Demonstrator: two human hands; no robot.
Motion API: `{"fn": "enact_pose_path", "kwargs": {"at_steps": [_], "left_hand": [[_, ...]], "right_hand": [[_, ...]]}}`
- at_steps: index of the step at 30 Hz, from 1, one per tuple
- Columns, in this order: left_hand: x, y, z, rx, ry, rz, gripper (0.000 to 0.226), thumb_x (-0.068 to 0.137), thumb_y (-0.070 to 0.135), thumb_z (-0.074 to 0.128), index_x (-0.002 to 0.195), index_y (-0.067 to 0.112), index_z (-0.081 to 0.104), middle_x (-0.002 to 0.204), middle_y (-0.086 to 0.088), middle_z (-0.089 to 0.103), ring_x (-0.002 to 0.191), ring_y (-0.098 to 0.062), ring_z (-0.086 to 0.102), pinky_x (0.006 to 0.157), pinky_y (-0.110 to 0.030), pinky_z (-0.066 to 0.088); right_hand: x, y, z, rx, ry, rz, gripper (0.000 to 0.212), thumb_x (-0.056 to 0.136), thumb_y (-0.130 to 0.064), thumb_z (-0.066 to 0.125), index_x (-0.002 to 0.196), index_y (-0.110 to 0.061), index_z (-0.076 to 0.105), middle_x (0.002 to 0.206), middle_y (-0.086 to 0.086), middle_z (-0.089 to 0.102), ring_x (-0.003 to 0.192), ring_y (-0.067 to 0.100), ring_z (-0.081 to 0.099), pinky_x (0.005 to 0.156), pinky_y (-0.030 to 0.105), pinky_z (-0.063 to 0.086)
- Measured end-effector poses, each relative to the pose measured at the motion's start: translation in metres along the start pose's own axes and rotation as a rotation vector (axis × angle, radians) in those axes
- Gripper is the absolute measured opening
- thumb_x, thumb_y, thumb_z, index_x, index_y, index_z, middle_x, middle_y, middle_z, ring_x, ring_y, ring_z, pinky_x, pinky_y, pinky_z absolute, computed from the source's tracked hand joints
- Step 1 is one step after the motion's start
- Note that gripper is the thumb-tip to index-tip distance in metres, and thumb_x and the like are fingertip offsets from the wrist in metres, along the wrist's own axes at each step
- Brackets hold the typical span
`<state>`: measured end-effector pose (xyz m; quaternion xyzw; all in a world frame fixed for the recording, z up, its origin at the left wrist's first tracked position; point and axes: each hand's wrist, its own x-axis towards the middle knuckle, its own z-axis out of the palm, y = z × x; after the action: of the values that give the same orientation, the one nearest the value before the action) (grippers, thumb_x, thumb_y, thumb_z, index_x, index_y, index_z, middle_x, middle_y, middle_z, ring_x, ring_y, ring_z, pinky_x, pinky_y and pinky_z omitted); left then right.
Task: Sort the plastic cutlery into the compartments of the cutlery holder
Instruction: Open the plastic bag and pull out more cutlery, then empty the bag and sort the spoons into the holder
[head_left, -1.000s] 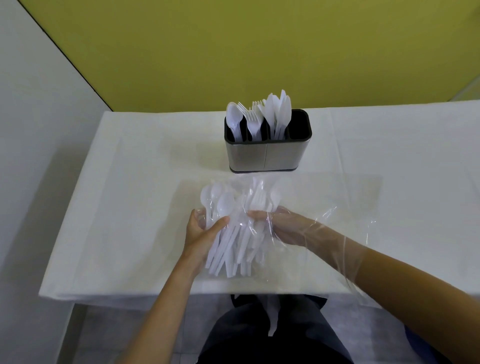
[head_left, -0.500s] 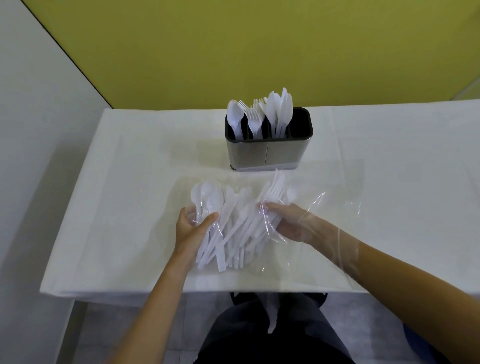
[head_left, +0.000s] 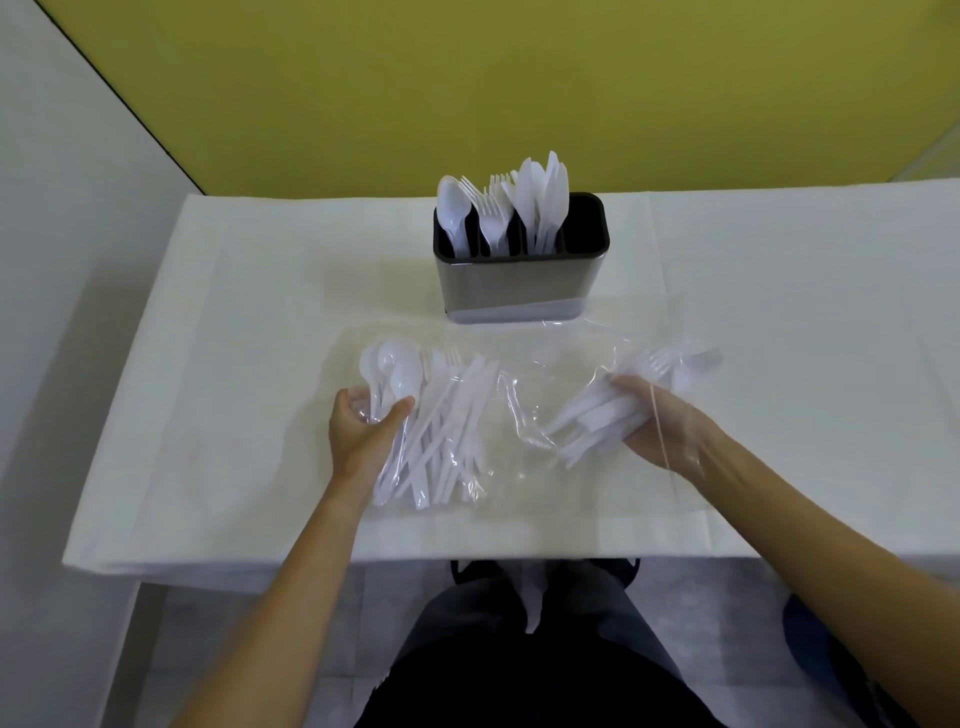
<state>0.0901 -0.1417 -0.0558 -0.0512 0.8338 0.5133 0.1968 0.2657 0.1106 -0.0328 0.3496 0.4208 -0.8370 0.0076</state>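
White table (head_left: 234, 364): bagged cutlery (head_left: 447, 426) in L hand (head_left: 363, 431), R hand (head_left: 654, 421).

Cannot tell kinds in blurred cutlery (head_left: 587, 423) at right fingers (head_left: 629, 385), veiled by clear bag (head_left: 545, 376). Cannot see tips of left fingers (head_left: 349, 411), tucked under bag.

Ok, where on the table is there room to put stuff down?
Bare table lies left of the holder and the left hand, and again right of the holder, beyond the right hand. The middle is crowded: the bag spreads from the holder's foot toward the near edge, with the pile at its left and the bunch in the right hand.
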Motion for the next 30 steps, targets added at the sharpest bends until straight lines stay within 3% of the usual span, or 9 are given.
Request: {"fn": "enact_pose_path", "kwargs": {"at_steps": [2,4,7,11,14,17,22,26,30], "left_hand": [[0.0,0.002,0.001,0.009,0.019,0.002,0.045,0.076,0.024,0.079,0.107,0.019,0.047,0.111,0.001,0.052,0.102,-0.017,0.051,0.083,-0.024,0.04],[-0.002,0.006,0.002,0.015,0.029,0.012,0.044,0.077,0.022,0.078,0.107,0.019,0.047,0.111,0.001,0.051,0.101,-0.016,0.05,0.082,-0.023,0.04],[-0.006,0.009,0.003,0.032,0.024,0.037,0.043,0.078,0.02,0.077,0.108,0.017,0.047,0.111,0.003,0.05,0.1,-0.012,0.048,0.081,-0.02,0.038],[-0.008,0.01,0.003,0.072,0.006,0.056,0.05,0.077,0.022,0.078,0.118,0.012,0.049,0.114,0.003,0.05,0.103,-0.012,0.048,0.082,-0.02,0.038],[-0.008,0.009,0.003,0.091,0.002,0.065,0.051,0.076,0.024,0.079,0.117,0.014,0.049,0.114,0.002,0.051,0.103,-0.014,0.051,0.083,-0.022,0.04],[-0.008,0.008,0.004,0.107,0.001,0.074,0.05,0.075,0.026,0.08,0.114,0.019,0.049,0.115,0.002,0.051,0.104,-0.015,0.051,0.085,-0.024,0.041],[-0.014,0.011,0.007,0.116,0.011,0.083,0.05,0.076,0.026,0.079,0.114,0.02,0.049,0.114,0.003,0.05,0.103,-0.014,0.05,0.083,-0.023,0.039],[-0.02,0.013,0.01,0.126,0.013,0.088,0.046,0.077,0.026,0.078,0.111,0.023,0.047,0.112,0.006,0.048,0.101,-0.012,0.047,0.083,-0.023,0.038],[-0.021,0.013,0.014,0.143,0.025,0.079,0.05,0.077,0.027,0.077,0.117,0.019,0.048,0.113,0.007,0.049,0.102,-0.011,0.047,0.085,-0.024,0.038]], "right_hand": [[-0.008,0.0,-0.009,0.045,0.145,-0.004,0.043,0.099,-0.015,0.044,0.073,0.01,0.067,0.066,0.023,0.064,0.061,0.034,0.069,0.057,0.032,0.057],[-0.017,0.0,-0.019,0.133,0.311,-0.045,0.023,0.093,-0.011,0.055,0.073,-0.003,0.064,0.061,0.01,0.065,0.054,0.02,0.068,0.049,0.022,0.053],[-0.026,-0.005,-0.038,0.217,0.475,-0.121,0.007,0.089,-0.005,0.06,0.083,-0.009,0.06,0.065,0.001,0.067,0.058,0.013,0.068,0.05,0.02,0.053],[-0.026,-0.024,-0.061,0.207,0.589,-0.163,0.014,0.087,-0.001,0.06,0.078,-0.012,0.057,0.056,-0.003,0.066,0.055,0.01,0.066,0.049,0.019,0.052],[-0.022,-0.042,-0.078,0.019,0.678,-0.122,0.013,0.087,-0.001,0.06,0.078,-0.009,0.056,0.066,0.002,0.062,0.056,0.012,0.062,0.046,0.017,0.05],[-0.012,-0.055,-0.104,-0.334,0.779,-0.047,0.01,0.084,-0.007,0.063,0.09,-0.001,0.057,0.077,0.011,0.056,0.063,0.022,0.055,0.048,0.027,0.047],[-0.01,-0.066,-0.13,-0.863,0.835,-0.015,0.024,0.083,-0.014,0.064,0.096,0.003,0.054,0.092,0.019,0.056,0.096,0.035,0.06,0.069,0.031,0.04],[-0.014,-0.065,-0.129,-0.964,0.859,-0.043,0.058,0.084,-0.023,0.068,0.124,0.009,0.041,0.12,0.024,0.054,0.114,0.039,0.053,0.084,0.038,0.043],[-0.015,-0.05,-0.127,-1.015,0.935,-0.158,0.069,0.077,-0.033,0.071,0.124,0.006,0.04,0.125,0.025,0.047,0.117,0.042,0.048,0.093,0.049,0.044]]}}
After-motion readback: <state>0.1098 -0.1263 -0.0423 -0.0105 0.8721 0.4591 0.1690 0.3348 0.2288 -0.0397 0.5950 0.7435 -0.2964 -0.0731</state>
